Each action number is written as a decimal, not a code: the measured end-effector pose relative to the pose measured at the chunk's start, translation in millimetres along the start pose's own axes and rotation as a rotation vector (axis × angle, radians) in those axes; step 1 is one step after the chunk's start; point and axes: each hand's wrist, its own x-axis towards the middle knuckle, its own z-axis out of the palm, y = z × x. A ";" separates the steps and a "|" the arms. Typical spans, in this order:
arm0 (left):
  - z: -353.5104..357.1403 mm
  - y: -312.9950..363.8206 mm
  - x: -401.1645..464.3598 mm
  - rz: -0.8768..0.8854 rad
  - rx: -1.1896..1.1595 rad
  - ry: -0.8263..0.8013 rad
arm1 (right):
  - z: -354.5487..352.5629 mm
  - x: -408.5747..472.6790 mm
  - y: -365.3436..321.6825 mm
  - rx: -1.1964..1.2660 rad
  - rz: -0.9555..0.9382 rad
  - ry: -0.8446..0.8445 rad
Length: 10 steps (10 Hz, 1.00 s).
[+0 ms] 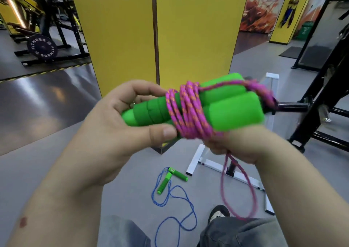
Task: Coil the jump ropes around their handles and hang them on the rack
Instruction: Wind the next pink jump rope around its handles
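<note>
Pink rope (188, 112) coils around paired green handles (222, 106); blue rope (175, 205) lies loose on floor.

Matt green foam handles (222, 106), braided pink cord (188, 110), glossy grey floor (47, 95)

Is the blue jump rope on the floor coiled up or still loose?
Loose. The blue jump rope sprawls in open loops over the floor, none wrapped around its green handles.

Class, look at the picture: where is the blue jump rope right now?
The blue jump rope lies uncoiled on the grey floor, low in the head view's centre, beside the white stand and near the person's shoe.
</note>
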 end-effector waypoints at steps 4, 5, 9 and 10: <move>15.1 -11.9 5.4 -0.069 0.645 0.256 | -11.4 -13.4 -59.4 -0.443 -0.098 0.233; 12.0 -5.6 2.3 -0.072 0.508 -0.005 | -25.8 -4.8 -51.6 -0.326 -0.145 0.336; 3.8 -20.0 7.3 -0.042 -0.357 -0.100 | 5.4 32.7 19.7 0.530 0.045 0.020; 13.9 -23.1 13.6 -0.130 -0.460 0.166 | 17.4 26.1 7.6 0.282 0.050 0.091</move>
